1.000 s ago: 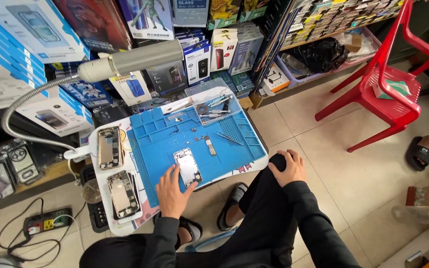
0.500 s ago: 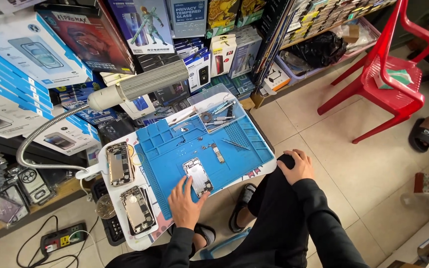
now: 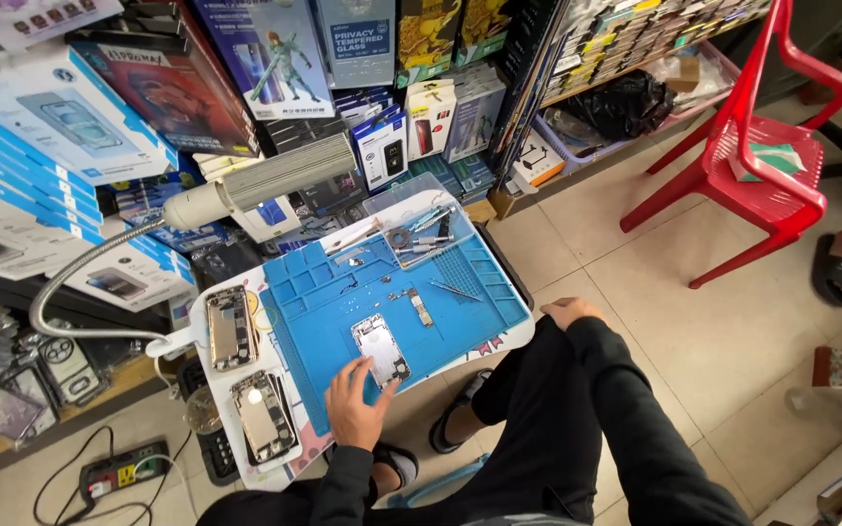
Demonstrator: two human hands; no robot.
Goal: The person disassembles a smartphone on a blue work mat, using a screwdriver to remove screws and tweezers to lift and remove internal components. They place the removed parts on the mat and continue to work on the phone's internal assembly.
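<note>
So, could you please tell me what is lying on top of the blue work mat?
On the blue work mat lie an opened phone body, touched by the left hand, a small metal part, and tools at the far edge. Anything beneath the phone is hidden.

Black long sleeves, black trousers and dark sandals, both hands bare.

**Matt mat, bright metal**

The blue work mat (image 3: 460,292) looks like matt, rubbery silicone with moulded compartments. On it lies a phone housing (image 3: 380,351) of smooth, silvery metal. At twelve o'clock, tweezers (image 3: 419,244) gleam like steel. The red chair (image 3: 752,166) at two o'clock is glossy plastic.
</note>
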